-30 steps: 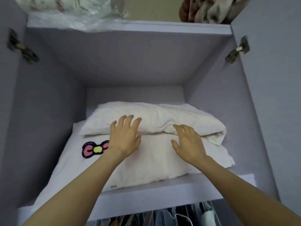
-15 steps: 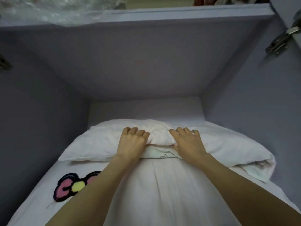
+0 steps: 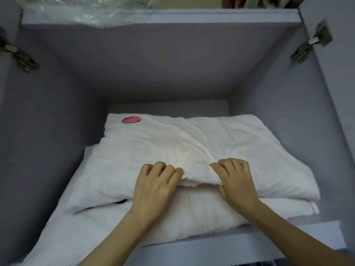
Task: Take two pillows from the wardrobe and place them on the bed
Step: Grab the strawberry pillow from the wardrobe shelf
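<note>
Top pillow point(image 3: 172, 143): white, centre frame, stacked on lower pillow point(image 3: 201, 212) (pink patch at upper-left corner). Left hand point(image 3: 155, 187) and right hand point(image 3: 236, 181): fingers curled, gripping the top pillow's near edge. Shelf point(image 3: 288, 237): grey wardrobe compartment. Hinges point(image 3: 311, 45) at both sides; plastic bag point(image 3: 86, 8), upper left.

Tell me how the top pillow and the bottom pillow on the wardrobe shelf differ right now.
The top pillow lies stacked on the bottom pillow, which rests on the shelf. The left hand and right hand grip the top pillow's front edge; the bottom pillow is not gripped. The top pillow shows a pink patch at its far left corner; the bottom pillow is mostly covered and reaches nearer the shelf's front. Both are white and soft.
</note>
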{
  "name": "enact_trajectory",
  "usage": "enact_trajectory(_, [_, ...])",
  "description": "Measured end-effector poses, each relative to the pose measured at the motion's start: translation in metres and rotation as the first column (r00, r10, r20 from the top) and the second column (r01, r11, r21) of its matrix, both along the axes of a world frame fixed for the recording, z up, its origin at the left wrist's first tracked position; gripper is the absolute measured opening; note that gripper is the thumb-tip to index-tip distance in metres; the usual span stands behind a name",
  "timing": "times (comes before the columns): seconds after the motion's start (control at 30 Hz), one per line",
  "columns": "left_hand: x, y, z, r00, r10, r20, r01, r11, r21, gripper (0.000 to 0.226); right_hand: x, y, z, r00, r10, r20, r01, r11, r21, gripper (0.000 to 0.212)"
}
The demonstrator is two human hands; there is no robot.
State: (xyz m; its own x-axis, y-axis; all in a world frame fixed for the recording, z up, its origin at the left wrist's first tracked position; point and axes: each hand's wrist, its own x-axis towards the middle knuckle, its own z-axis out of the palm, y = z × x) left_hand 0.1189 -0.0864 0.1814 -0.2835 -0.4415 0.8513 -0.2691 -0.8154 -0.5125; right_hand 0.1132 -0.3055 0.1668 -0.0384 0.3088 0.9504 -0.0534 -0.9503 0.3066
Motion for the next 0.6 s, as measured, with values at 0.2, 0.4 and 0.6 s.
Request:
enact_trajectory(0.2, [-0.028,0.013,0.001,0.913,-0.069,-0.402,0.076,0.997,0.001,0.036,-0.031,-0.001,-0.014,0.966,0.071,-0.25,-0.086,0.995,-0.049,0.031])
enact_trajectory(0.4, [-0.003,-0.013,0.076,0.802,-0.036,-0.596,-0.087,0.98,-0.178,0.044,-0.023,0.017,0.024,0.893,0.386,-0.231,-0.304,0.897,0.322,0.026])
enact_trajectory(0.6, [0.059,-0.035,0.086,0.656,0.218,-0.722,-0.428,0.896,-0.118,0.056,0.028,-0.002,0.088,0.792,0.28,-0.542,-0.01,0.894,0.447,0.076])
